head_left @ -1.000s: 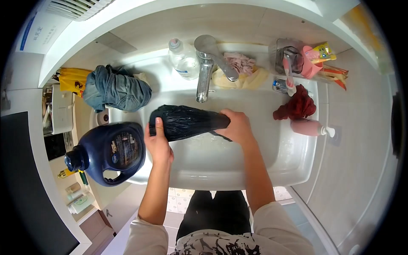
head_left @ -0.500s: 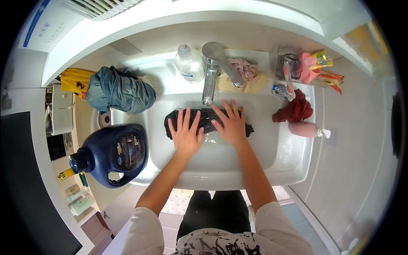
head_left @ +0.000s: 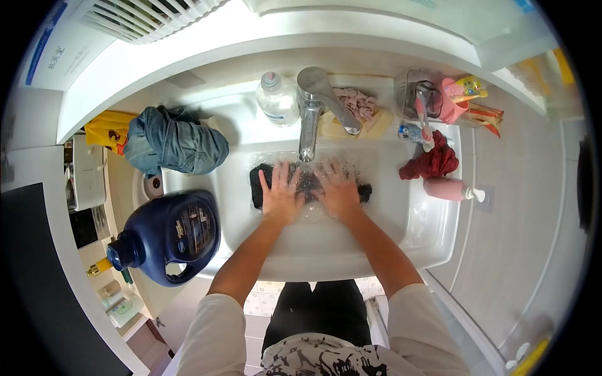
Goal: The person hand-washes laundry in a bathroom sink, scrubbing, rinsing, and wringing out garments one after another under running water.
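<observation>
Wet black cloth [head_left: 257, 188] lies in the white sink [head_left: 251, 238], stretched sideways under the faucet [head_left: 308, 131]. My left hand [head_left: 282, 197] presses on its left part, palm down with the fingers spread. On the right part rests my right hand [head_left: 338, 191], also flat with its fingers apart. Water splashes around the fingers, and the fingertips are partly blurred by it. Both hands cover much of the cloth; its dark ends show at either side.
Left of the basin are a dark blue detergent jug [head_left: 169, 235] and bundled blue jeans [head_left: 179, 141]. A clear bottle [head_left: 277, 100] and pink cloth [head_left: 356, 103] sit behind. At right are a dark red cloth [head_left: 433, 156] and a pink pump bottle [head_left: 445, 188].
Both hands have shifted slightly down with the cloth, which looks more bunched under them. Water now splashes over the fingers, where little showed before. The view has tilted a little.
</observation>
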### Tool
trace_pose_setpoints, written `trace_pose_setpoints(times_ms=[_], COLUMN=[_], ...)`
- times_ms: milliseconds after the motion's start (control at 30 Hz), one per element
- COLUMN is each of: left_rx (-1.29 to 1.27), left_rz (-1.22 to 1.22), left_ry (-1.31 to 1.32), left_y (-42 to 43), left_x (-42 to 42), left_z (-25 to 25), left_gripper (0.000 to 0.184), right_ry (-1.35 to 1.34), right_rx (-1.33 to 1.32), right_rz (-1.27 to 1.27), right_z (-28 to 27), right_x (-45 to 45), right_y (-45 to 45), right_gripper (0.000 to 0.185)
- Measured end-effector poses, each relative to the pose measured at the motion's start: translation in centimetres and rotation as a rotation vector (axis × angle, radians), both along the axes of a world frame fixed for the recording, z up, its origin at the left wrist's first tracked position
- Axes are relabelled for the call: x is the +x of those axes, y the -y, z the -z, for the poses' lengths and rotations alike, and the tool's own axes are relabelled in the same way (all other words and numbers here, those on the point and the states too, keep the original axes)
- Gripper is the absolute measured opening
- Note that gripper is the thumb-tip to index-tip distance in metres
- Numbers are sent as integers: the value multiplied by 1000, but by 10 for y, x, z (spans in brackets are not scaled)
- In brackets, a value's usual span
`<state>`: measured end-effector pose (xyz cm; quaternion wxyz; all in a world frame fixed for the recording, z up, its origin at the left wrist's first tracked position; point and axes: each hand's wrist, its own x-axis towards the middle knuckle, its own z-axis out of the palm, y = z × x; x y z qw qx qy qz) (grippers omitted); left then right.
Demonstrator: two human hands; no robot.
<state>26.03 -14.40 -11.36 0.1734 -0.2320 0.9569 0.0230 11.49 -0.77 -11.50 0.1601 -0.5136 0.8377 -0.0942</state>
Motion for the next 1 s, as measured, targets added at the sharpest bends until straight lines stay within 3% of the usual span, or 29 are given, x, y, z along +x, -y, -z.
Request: trace_pose_setpoints(times_ms=[300, 367, 467, 567, 733, 867, 1000], left_rx=[97, 114, 96, 68, 39, 62, 26], left_rz=[-57, -59, -65, 0, -20, -2, 14], left_ry=[213, 136, -21, -155, -39, 22, -68], left_y=[2, 9, 27, 26, 18, 22, 20], left_x=[-13, -7, 22, 47, 39, 29, 41], left_z=[-4, -17, -22, -22, -31, -40, -7], left_gripper=[76, 73, 71, 76, 96, 93, 80], right_ry=[60, 135, 41, -112, -87, -36, -53], right_rx=[152, 153, 186, 110, 2, -6, -26], right_rz=[-18, -53, -133, -183, -113, -37, -126], right_z=[-6, 5, -16, -22, -21, -24, 9], right_x=[-4, -4, -14, -21, -24, -20, -26], right_y=[8, -1, -20, -42, -46, -43, -49], right_gripper=[69, 71, 72, 74, 73, 71, 53])
